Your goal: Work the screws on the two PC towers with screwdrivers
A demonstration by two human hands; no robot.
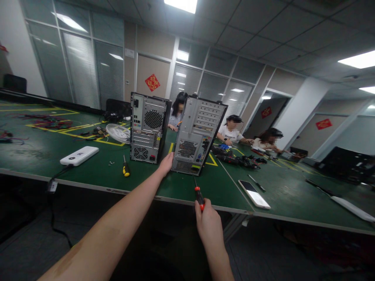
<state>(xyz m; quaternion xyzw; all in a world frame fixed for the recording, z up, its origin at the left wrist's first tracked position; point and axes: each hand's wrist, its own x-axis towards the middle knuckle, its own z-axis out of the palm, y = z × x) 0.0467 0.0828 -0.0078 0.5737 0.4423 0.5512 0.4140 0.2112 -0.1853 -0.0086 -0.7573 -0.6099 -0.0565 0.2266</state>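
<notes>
Two desktop computer towers stand side by side with their rear panels facing me. My left hand [166,164] touches the lower left edge of the right computer tower [195,134], and most of its fingers are hidden along the side. In my right hand [209,220] is a red and black screwdriver [198,194], with the fingers closed around its handle. Its shaft points up towards the bottom edge of that tower; whether the tip touches cannot be made out. The left computer tower [146,128] is untouched. A yellow and black screwdriver [125,168] lies in front of it, beside several small screws [111,163].
A white power bank [79,156] with a cable lies left on the green table [175,191]. A white phone [254,194] lies right. A white basket [117,132], loose wires [49,121] and black cables [249,162] lie further back. Several people sit across the table.
</notes>
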